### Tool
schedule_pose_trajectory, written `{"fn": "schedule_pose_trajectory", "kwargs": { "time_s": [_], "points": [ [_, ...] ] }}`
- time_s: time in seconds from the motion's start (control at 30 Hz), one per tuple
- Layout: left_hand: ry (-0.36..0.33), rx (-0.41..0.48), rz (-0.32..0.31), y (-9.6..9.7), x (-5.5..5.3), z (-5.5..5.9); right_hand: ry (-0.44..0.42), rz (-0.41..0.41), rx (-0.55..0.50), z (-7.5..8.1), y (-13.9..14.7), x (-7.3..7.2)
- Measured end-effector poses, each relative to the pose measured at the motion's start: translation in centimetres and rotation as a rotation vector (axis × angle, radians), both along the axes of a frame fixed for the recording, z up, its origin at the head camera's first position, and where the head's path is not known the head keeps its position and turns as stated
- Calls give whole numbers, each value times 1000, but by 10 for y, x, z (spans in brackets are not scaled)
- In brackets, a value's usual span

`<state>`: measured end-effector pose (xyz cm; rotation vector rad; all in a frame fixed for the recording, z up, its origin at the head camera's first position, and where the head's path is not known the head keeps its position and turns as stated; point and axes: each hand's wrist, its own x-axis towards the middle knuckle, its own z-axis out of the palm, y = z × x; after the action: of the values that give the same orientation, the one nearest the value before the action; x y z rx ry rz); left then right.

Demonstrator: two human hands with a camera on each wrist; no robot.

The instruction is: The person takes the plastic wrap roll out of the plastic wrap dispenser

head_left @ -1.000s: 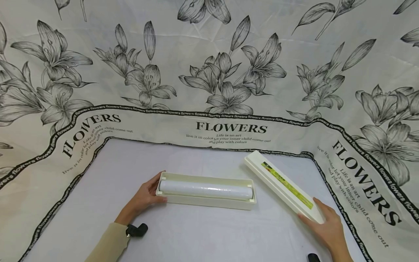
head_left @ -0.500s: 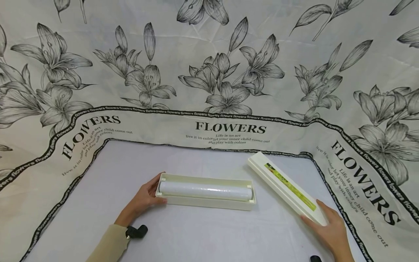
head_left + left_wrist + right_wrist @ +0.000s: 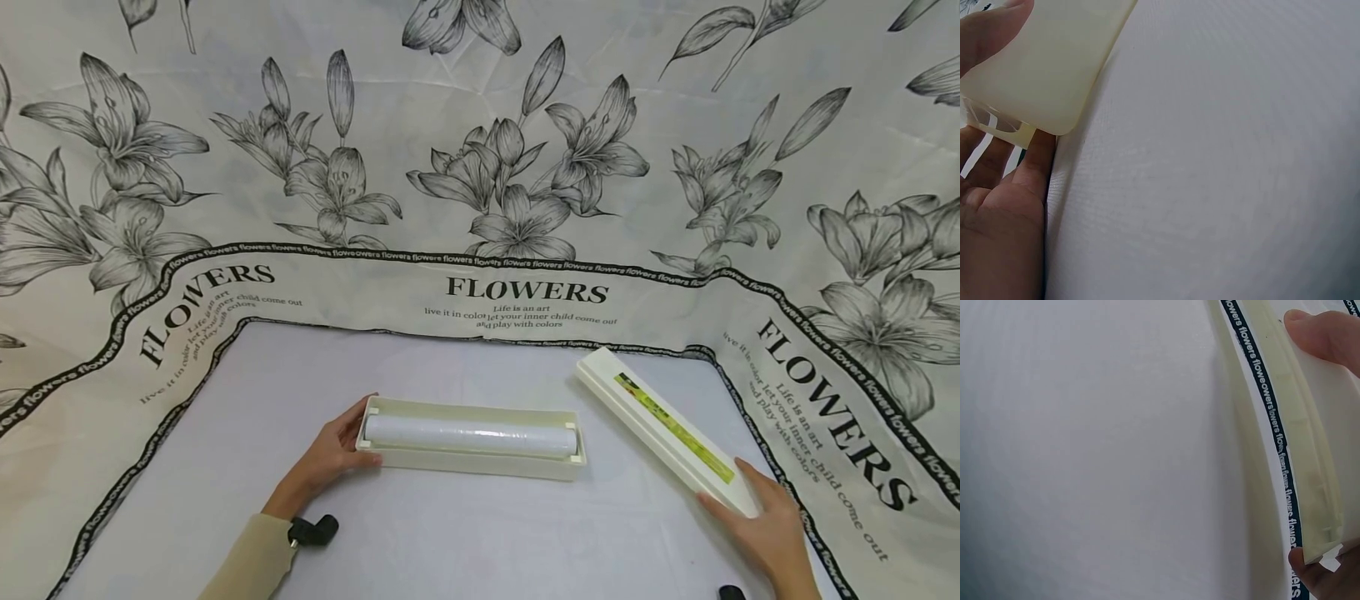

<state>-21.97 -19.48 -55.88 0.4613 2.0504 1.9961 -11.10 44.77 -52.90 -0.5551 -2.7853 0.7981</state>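
box (image 3: 472, 464) held (roll (image 3: 472, 433) inside)

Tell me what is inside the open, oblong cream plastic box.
One glossy white cylindrical roll lies lengthwise in the open, oblong cream plastic box; its floor beneath is hidden.

The left forearm is covered by a plain beige cloth sleeve (image 3: 247, 557), finished at the wrist. Beside its edge a black, rounded, stubby device (image 3: 318, 530) is worn, with a tiny pale metallic piece (image 3: 293, 542) seen beneath. Near the right wrist, part of a second black rounded device (image 3: 731, 592) is shown. The left hand (image 3: 334, 447) and right hand (image 3: 771, 520) are bare.
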Motion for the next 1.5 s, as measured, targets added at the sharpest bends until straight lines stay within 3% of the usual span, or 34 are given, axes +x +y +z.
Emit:
{"fn": "schedule_pose_trajectory", "kwargs": {
  "time_s": [0.43,1.07,1.5],
  "points": [
    [-6,-16,4,1,-2,0,-2,-28,-5,2,4,0],
    [-17,9,-5,-2,-4,0,-97,-131,-67,8,9,-2],
    [-6,-12,-3,-3,-6,3,-75,-159,-88,6,10,0]
  ]
}}
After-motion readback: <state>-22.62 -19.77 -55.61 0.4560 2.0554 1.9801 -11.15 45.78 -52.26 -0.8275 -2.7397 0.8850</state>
